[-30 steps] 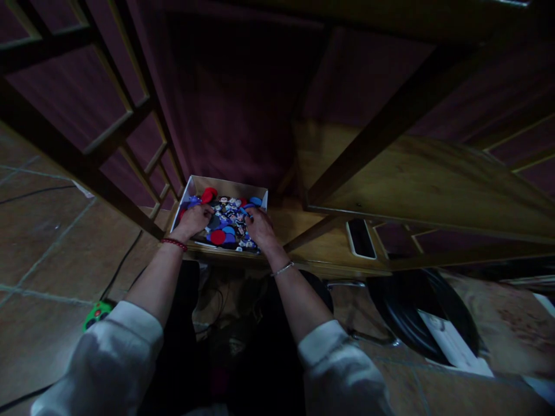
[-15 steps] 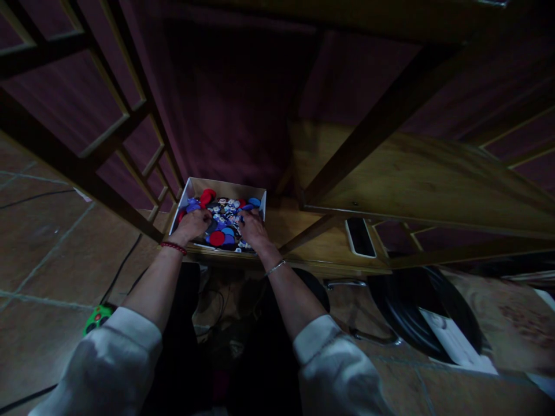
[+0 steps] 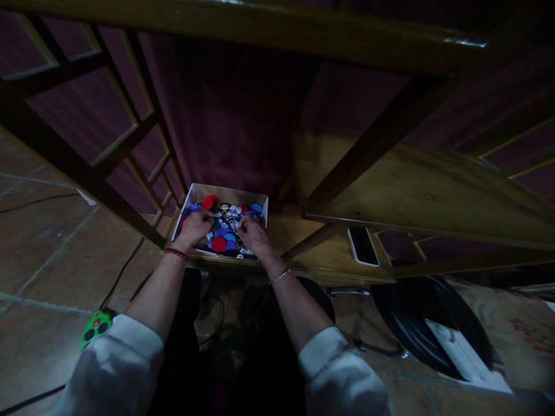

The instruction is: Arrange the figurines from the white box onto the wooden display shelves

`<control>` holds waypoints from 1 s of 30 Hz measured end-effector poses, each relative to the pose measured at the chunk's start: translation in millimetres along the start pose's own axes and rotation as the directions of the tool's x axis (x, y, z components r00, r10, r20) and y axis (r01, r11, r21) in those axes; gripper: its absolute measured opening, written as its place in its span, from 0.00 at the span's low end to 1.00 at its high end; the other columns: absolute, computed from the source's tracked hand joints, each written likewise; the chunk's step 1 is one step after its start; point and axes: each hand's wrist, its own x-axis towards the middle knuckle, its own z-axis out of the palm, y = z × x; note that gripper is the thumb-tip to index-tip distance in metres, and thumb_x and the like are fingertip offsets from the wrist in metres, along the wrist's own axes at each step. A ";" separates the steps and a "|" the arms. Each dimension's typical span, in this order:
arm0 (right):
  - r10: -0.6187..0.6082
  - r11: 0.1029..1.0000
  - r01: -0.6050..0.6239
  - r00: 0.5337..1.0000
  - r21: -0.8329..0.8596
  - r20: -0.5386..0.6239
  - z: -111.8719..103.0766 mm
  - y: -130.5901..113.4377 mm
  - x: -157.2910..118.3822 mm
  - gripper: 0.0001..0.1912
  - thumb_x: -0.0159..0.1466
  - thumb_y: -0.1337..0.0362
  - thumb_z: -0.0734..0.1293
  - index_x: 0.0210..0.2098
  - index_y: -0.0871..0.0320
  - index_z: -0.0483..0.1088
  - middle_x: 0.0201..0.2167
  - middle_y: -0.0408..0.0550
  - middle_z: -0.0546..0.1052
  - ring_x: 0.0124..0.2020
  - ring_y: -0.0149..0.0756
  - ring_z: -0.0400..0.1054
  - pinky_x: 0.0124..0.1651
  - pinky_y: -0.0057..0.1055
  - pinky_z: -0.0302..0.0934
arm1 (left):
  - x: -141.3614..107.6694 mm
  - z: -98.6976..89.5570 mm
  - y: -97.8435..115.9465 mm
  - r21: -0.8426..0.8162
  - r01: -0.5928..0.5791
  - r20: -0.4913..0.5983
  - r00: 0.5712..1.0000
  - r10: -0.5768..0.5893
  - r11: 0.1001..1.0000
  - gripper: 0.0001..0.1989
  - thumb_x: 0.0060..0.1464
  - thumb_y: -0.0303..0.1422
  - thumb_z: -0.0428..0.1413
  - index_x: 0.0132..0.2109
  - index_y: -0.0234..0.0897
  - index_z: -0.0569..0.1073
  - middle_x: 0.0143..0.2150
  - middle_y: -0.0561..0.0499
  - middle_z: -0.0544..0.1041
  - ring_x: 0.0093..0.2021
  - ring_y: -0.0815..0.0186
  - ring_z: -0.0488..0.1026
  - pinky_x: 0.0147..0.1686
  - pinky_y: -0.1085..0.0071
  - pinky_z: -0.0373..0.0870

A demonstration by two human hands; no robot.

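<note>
A white-edged box (image 3: 229,191) on the wooden shelf holds many small pieces in red, blue, black and white, among them a round red piece (image 3: 219,244) near the front and another red piece (image 3: 210,201) at the back. My left hand (image 3: 197,227) is over the box's left part, fingers curled and pressed together among the pieces. On the right side of the box, my right hand (image 3: 254,233) has its fingers bent together at a small pale piece. What the left fingers hold is too small and dark to tell.
A white-edged phone (image 3: 363,246) lies on the shelf (image 3: 312,234) to the right. Wooden lattice (image 3: 130,138) rises at the left, and a slanting post crosses right of the box. A green power strip (image 3: 96,329) sits on the floor. A black round seat (image 3: 416,318) is at lower right.
The view has shifted slightly, so the box and shelf appear lower. My left fingers have moved a little within the box, and my right fingers have drawn closer together.
</note>
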 end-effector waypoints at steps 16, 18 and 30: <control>0.034 0.993 -0.014 0.983 0.113 -0.180 -11.4 1.5 -1.1 0.17 0.62 0.65 0.57 0.51 0.57 0.64 0.46 0.49 0.72 0.47 0.33 0.65 0.53 0.31 0.55 | -2.7 32.2 31.7 -0.538 0.076 0.166 0.986 0.017 0.840 0.16 0.49 0.26 0.51 0.48 0.30 0.68 0.46 0.43 0.73 0.26 0.70 0.73 0.24 0.76 0.69; 0.040 0.992 -0.016 0.981 0.124 -0.190 -13.9 1.3 -2.0 0.18 0.62 0.65 0.56 0.51 0.56 0.63 0.48 0.49 0.71 0.48 0.33 0.65 0.54 0.32 0.54 | -2.1 37.6 33.4 -0.533 0.083 0.179 0.984 0.016 0.842 0.15 0.49 0.27 0.51 0.46 0.30 0.69 0.45 0.44 0.73 0.27 0.70 0.73 0.25 0.75 0.70; 0.042 0.975 0.001 0.981 0.224 -0.190 -15.7 -1.7 -2.8 0.19 0.61 0.67 0.58 0.51 0.58 0.63 0.45 0.50 0.73 0.47 0.33 0.66 0.52 0.30 0.57 | -9.8 37.8 47.5 -0.791 0.215 0.260 0.966 -0.003 0.573 0.06 0.47 0.21 0.52 0.35 0.30 0.69 0.32 0.51 0.70 0.32 0.70 0.70 0.34 0.68 0.73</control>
